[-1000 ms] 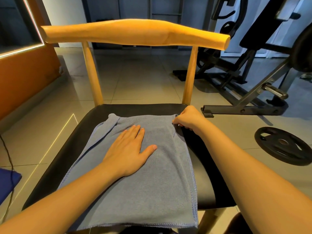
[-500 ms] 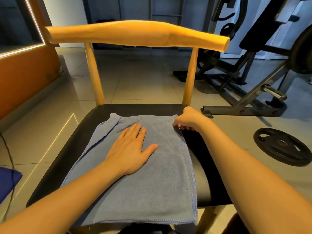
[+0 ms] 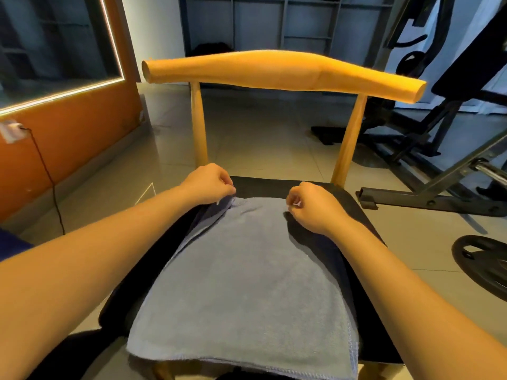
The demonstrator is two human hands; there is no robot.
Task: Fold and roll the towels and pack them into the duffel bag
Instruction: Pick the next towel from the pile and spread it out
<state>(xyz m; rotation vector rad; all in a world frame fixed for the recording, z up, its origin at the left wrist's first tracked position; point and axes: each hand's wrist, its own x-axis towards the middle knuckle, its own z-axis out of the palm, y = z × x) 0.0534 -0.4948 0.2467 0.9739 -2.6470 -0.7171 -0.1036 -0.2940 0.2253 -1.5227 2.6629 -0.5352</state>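
Now we have both hands at the far edge of the grey towel [image 3: 247, 283], which lies folded flat on the black seat of the chair [image 3: 354, 204], at the centre of our view. Our left hand [image 3: 208, 185], at about 11 o'clock, has its fingers closed and pinches the far-left corner. Our right hand [image 3: 312, 207], at about 1 o'clock, is curled at the far-right corner; it seems to pinch the cloth too, but we cannot tell for sure. We judge that we hold both corners so the edge stays even for the next fold or roll. The duffel bag is not in view.
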